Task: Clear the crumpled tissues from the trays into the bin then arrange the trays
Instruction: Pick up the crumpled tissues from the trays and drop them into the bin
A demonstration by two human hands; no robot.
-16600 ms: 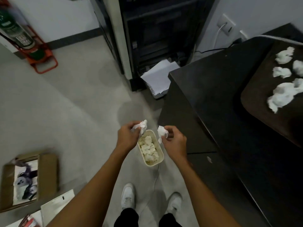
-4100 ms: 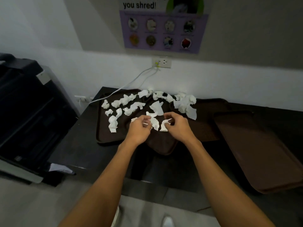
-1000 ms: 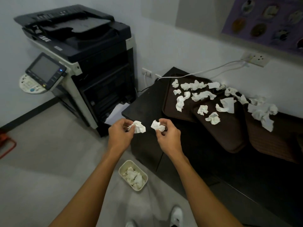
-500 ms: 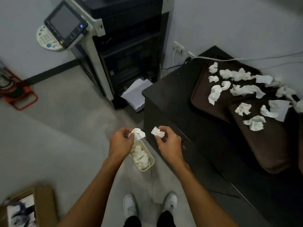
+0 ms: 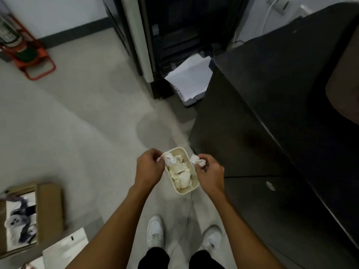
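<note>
Head view, grey floor, counter, left hand and right hand pinching tissues at seemingly full bin.

A: What is standing at twelve o'clock?
B: A black copier, paper sticking out low. A dark cabinet is filling three o'clock; a cardboard box is lying on the grey floor at eight.

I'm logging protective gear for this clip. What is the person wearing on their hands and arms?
Nothing shows on either. The left hand and right hand are bare, with no gloves, and no watch or bracelet shows at the wrists. The left forearm and right forearm are uncovered down to the picture's bottom edge; no sleeve comes into view.
</note>
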